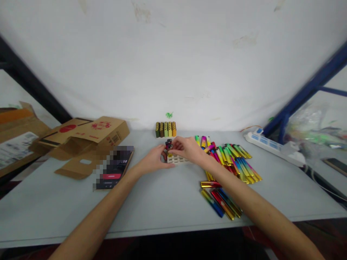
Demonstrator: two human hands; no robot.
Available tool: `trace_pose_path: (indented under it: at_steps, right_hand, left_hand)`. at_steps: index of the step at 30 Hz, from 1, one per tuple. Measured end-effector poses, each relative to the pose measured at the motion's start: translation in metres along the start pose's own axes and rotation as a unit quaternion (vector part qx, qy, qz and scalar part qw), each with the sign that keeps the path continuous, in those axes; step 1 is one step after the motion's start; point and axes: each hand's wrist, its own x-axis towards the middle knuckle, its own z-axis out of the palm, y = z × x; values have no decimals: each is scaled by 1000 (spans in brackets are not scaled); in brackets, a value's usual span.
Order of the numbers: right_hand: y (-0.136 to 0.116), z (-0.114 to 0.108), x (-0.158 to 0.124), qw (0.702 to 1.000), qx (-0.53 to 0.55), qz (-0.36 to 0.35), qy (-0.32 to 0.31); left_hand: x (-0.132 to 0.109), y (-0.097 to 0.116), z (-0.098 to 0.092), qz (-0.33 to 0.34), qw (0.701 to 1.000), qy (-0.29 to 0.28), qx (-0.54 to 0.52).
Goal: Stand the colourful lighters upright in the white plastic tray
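Observation:
My left hand curls round the left end of a small white slotted tray, its thumb along the near edge. From the right, my right hand reaches over the tray with thumb and fingers pinched on a lighter. Dark lighter tops stick up between the two hands at the tray's left end. My fingers hide most of these lighters and part of the tray. Right of my right hand lies a loose pile of shiny lighters in rainbow and gold colours.
A block of upright lighters stands by the wall. On the left are an opened cardboard box and a phone or tablet with a lit screen. More lighters lie under my right forearm. A white power strip sits at right.

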Motion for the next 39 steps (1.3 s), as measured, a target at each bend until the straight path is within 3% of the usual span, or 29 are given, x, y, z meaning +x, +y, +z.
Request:
trace_pose_path:
  at_steps: [6, 11, 15, 19, 24, 32, 35, 39]
  right_hand:
    - [-8, -35, -37, 999, 6, 30, -16]
    - [-28, -78, -110, 992, -94, 77, -32]
    - [-42, -91, -175, 980, -148, 128, -19]
    - [-53, -79, -221, 973, -173, 154, 8]
    - [-64, -57, -244, 973, -176, 151, 7]
    - [-56, -27, -261, 956, -237, 167, 42]
    - [-55, -16, -257, 935, -306, 168, 63]
    - [-60, -13, -242, 916, -364, 162, 40]
  left_hand:
    - [1, 1, -1, -8, 1000, -3, 16]
    - [2, 5, -2, -27, 1000, -4, 4]
    - [2, 8, -4, -34, 999, -2, 10]
    - [3, 10, -5, -43, 999, -6, 19]
    - [3, 9, -5, -43, 999, -12, 30]
    - [3, 8, -4, -55, 998, -9, 38]
    - [3, 7, -5, -51, 998, -14, 39]
    - [3, 7, -5, -45, 998, -12, 34]
